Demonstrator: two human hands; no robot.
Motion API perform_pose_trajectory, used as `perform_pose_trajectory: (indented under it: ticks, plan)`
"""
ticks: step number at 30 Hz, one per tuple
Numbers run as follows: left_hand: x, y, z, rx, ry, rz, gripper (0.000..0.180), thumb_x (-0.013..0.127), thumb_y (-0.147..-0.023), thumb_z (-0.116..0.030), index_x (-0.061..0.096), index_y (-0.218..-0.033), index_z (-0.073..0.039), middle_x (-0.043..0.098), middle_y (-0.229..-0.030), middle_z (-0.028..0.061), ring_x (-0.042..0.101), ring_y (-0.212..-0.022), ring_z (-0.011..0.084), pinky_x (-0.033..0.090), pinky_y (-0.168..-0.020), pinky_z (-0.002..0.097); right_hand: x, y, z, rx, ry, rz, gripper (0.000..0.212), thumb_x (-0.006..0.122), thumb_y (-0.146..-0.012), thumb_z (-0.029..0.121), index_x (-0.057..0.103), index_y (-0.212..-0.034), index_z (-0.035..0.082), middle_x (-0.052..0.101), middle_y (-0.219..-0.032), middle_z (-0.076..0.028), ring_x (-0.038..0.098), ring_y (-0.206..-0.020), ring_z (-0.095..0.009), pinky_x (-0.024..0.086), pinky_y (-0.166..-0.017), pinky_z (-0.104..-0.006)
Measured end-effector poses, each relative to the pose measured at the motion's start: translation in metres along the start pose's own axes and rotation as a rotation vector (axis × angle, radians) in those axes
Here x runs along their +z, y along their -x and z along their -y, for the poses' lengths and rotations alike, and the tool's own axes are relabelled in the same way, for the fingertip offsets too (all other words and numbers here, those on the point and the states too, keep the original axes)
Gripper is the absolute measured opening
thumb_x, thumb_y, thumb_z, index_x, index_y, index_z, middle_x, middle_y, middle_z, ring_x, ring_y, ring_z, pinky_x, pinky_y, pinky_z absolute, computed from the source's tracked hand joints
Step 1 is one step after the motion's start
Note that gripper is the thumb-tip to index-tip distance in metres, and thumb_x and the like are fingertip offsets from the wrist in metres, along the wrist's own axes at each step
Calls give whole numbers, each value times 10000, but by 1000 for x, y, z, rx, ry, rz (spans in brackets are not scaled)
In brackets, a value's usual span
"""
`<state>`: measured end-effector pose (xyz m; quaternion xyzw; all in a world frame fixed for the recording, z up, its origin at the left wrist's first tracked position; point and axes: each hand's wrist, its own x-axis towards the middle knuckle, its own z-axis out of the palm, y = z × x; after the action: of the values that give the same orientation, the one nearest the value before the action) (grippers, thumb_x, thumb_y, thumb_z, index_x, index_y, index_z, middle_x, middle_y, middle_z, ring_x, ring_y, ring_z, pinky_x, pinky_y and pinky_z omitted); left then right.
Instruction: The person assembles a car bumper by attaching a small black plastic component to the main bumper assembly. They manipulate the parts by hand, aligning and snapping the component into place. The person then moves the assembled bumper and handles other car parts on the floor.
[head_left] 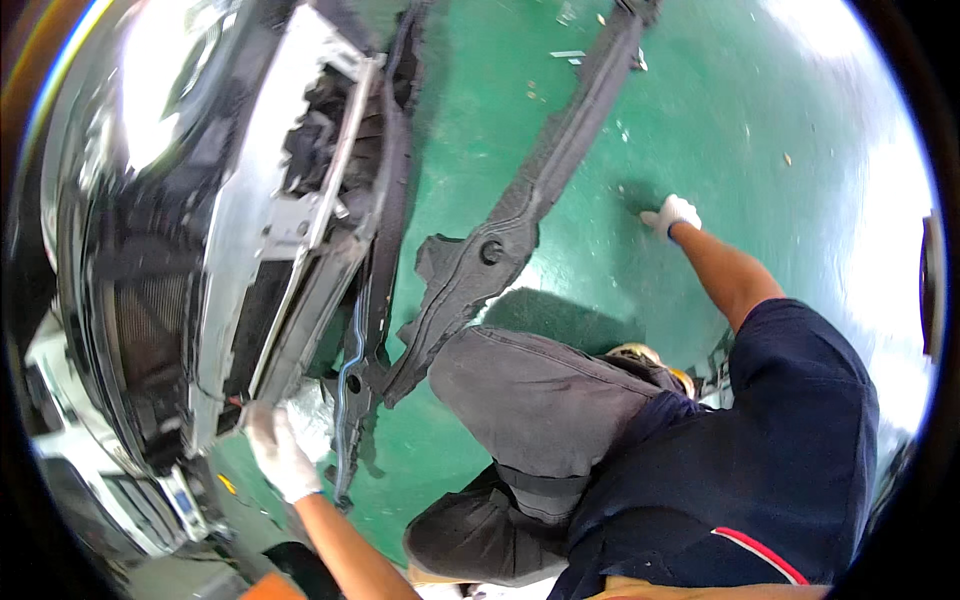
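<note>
- A white-gloved left hand [278,455] reaches up from the lower edge of the view to the bottom end of a silver crossbeam [235,230] on the stripped front of a car [130,300]. The fingers lie against the metal, but whether they clasp it cannot be told. The right hand is out of sight.
- The crossbeam sits across the car's open nose, in front of the dark radiator fins [140,320]. It looks like stiff, heavy pressed metal with thin edges, best taken at its ends or flanges with gloves on.
- A narrow black strip [385,230] hangs just beside the beam. A long black plastic panel [510,215] lies apart on the green floor [800,130]. Both look light and bendy, and likely to flop if lifted at one end.
- A co-worker [760,450] in a dark shirt crouches nearby, with one gloved hand [672,213] pressed flat to the floor.
</note>
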<state>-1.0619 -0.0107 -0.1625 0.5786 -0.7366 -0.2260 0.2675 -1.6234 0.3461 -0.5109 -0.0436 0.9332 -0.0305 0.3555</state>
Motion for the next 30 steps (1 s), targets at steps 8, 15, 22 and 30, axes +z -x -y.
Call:
perform_pose_trajectory:
  ticks: [8, 15, 22, 30]
  plan:
    - [51, -241, -72, 199, -948, 46, 1112, 777, -847, -681, 425, -1511, 140, 478, -1551, 335, 477, -1454, 407, 350, -1233, 456, 14, -70, -43, -58, -45, 100, 814, 952, -699, 494, 694, -1205, -89, 733, -1192, -288, 719, -1134, -402, 577, -962, -467]
    - [160, -237, -104, -39, -992, -310, 1075, 801, -723, -798, 678, -817, 266, 728, -836, 357, 761, -807, 431, 643, -734, 508, 22, -76, -56, -68, 27, -17, 672, 900, -795, 483, 722, -1103, -88, 755, -1081, -282, 748, -1034, -407, 591, -949, -461]
    - [128, -249, -73, 116, -907, -247, 1094, 768, -744, -821, 705, -942, 254, 745, -915, 348, 765, -879, 386, 631, -786, 506, 36, -81, -47, -118, 50, -83, 624, 908, -769, 450, 674, -1044, -60, 729, -994, -283, 726, -1000, -423, 573, -903, -469]
    - [161, -222, -105, -60, -878, -266, 1022, 808, -805, -708, 676, -1124, 253, 732, -1161, 328, 735, -1036, 367, 604, -926, 478, 37, -84, -50, -120, 23, -88, 625, 899, -773, 445, 646, -1041, -60, 722, -989, -289, 725, -989, -418, 568, -892, -474]
